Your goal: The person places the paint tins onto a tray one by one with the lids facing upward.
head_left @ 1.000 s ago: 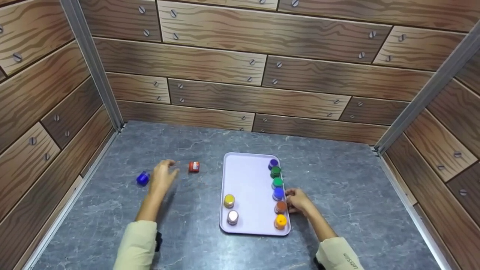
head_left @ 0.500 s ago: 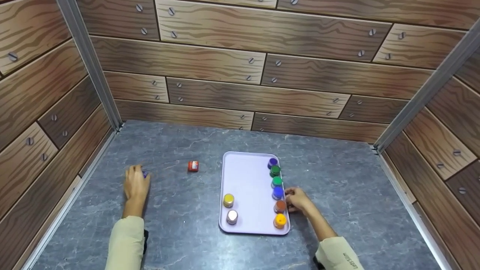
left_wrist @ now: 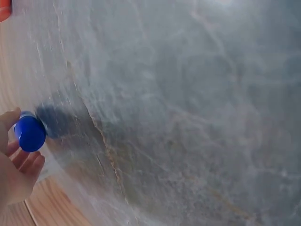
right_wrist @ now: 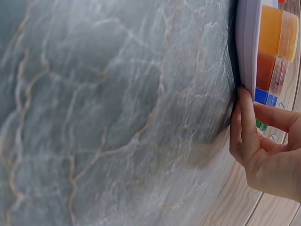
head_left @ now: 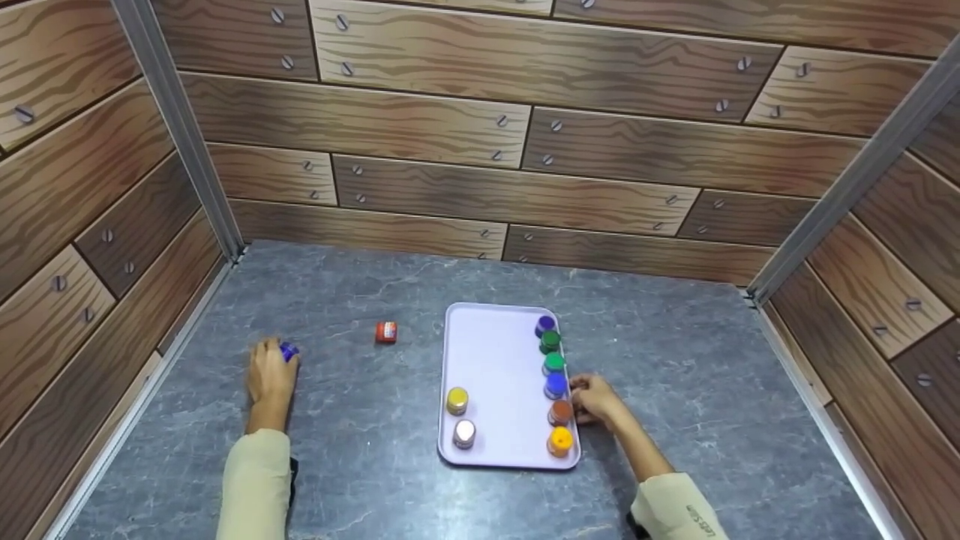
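Observation:
My left hand (head_left: 276, 358) pinches a small blue jar (head_left: 289, 350) at the left of the grey table, close to the side wall. In the left wrist view the blue jar (left_wrist: 30, 133) sits between thumb and fingers (left_wrist: 26, 162). My right hand (head_left: 583, 401) holds the right rim of a pale lilac tray (head_left: 495, 352), beside the brown jar (head_left: 560, 412). In the right wrist view the thumb (right_wrist: 244, 122) lies against the tray's edge (right_wrist: 245, 42) with a finger over the rim.
A red jar (head_left: 386, 331) lies on the table between the blue jar and the tray. Several jars line the tray's right side, ending in an orange one (head_left: 560, 441). A yellow jar (head_left: 457, 400) and a white-capped one (head_left: 464, 433) stand on its left. Wood-patterned walls enclose three sides.
My left hand moved left, away from the red jar, to the blue jar and took hold of it. My right hand and the tray have stayed put.

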The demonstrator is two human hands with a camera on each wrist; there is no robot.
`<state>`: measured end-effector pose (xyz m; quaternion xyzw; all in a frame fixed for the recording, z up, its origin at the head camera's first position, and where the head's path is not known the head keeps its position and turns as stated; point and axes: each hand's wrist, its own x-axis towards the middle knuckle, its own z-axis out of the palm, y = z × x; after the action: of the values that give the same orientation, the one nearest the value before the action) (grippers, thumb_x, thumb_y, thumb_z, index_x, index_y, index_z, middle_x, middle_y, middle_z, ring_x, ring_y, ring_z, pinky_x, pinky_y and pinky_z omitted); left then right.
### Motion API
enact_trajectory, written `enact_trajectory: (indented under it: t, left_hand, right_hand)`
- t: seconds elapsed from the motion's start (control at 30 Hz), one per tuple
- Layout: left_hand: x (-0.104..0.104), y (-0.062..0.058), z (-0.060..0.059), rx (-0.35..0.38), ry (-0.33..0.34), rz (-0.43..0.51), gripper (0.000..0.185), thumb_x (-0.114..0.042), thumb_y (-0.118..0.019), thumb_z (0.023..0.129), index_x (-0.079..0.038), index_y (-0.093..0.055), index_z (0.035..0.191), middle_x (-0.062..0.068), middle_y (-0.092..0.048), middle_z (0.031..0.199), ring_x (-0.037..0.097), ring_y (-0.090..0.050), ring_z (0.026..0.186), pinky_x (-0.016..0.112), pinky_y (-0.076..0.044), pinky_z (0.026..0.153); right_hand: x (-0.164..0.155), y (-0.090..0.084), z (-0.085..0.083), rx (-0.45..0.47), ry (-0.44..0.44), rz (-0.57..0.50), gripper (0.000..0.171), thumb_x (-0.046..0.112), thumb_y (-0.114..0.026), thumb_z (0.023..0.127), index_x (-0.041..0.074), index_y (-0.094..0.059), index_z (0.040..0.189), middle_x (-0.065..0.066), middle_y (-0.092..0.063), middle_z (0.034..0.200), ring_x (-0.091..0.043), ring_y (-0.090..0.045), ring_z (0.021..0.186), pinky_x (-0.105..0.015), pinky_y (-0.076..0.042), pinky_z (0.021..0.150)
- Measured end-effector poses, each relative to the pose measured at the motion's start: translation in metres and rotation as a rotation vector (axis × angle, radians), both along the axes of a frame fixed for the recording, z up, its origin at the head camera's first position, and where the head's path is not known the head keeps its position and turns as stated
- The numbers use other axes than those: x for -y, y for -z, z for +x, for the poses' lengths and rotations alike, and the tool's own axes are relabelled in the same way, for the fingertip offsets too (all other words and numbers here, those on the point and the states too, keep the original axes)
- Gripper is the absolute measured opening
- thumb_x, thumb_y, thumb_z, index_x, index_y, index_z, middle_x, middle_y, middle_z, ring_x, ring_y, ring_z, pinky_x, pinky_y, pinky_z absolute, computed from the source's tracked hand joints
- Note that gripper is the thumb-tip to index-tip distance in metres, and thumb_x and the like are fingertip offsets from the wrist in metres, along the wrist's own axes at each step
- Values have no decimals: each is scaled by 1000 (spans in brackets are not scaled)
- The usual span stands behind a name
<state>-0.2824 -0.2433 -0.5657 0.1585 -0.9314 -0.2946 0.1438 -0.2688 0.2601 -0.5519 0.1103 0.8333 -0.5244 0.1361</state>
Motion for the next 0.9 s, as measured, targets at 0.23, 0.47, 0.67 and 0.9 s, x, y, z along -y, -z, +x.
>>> enact_trajectory:
  t: [0.23, 0.47, 0.67, 0.9]
  left_hand:
    - [1, 1, -2, 17, -2, -19, 47, -10, -64, 83, 13, -46, 120, 33, -45, 117, 48, -42, 108, 54, -35, 90]
    - [1, 2, -2, 11, -16, -5, 45, -9, -64, 83, 15, -48, 117, 33, -48, 115, 49, -45, 106, 54, -36, 89]
    - [-3, 1, -1, -5, -59, 0, 39, -9, -64, 82, 14, -51, 111, 33, -51, 109, 49, -48, 101, 55, -39, 84]
    - [-11, -6, -1, -7, -106, 25, 30, -9, -60, 81, 14, -55, 99, 34, -54, 98, 50, -52, 92, 55, -42, 77]
  right_hand:
    - [0, 0, 0, -13, -11, 4, 34, -10, -43, 75, -11, -50, 108, -12, -53, 80, -20, -52, 64, -34, -51, 52]
    - [1, 0, 0, -19, 2, -1, 34, -11, -44, 74, -11, -51, 107, -13, -53, 77, -20, -52, 63, -35, -52, 52]
    - [1, 0, -1, -9, 4, -3, 36, -10, -45, 73, -11, -50, 109, -12, -53, 78, -20, -51, 64, -34, -52, 52]
    - [-1, 1, 0, -4, -10, -12, 38, -9, -43, 73, -13, -48, 111, -13, -54, 81, -20, -52, 65, -34, -52, 52]
